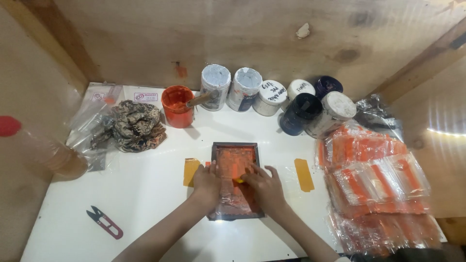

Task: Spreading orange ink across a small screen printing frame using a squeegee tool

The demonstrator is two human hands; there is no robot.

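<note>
Left hand [208, 182]: palm down, fingers loosely curled, pressing on the left edge of the frame; grasps nothing. Right hand [266, 187]: flat, fingers spread, resting on the orange mesh inside the frame; a small yellow object shows just beside its fingertips [250, 171], but whether they pinch it cannot be told.

White table [145, 204]: fills the alcove between plywood walls [272, 34]; bears all items below.

Stack of clear plastic pouches [376, 187]: orange-printed, heaped along the table's right side, well apart from the hands.

Small printing screen frame [236, 180]: dark rectangular border, orange-stained mesh, lying flat at table centre under both hands. Two yellow tape strips flank it, one [191, 171] touching the left hand's side, one [304, 174] to the right, apart from the frame.

Row of ink jars [272, 97]: white and dark-lidded, standing upright against the back wall.

Patterned rag [137, 125]: crumpled, brown and grey, at back left, partly on clear plastic bags [90, 121].

Orange pot [177, 106]: open, holding orange ink, a wooden-handled stirrer [204, 98] leaning out toward the jars; stands just beside the rag.

Bottle [43, 150]: clear, red-capped, blurred, at the left edge.

Thread snips [104, 222]: red-handled, lying at front left, well apart from the frame.
</note>
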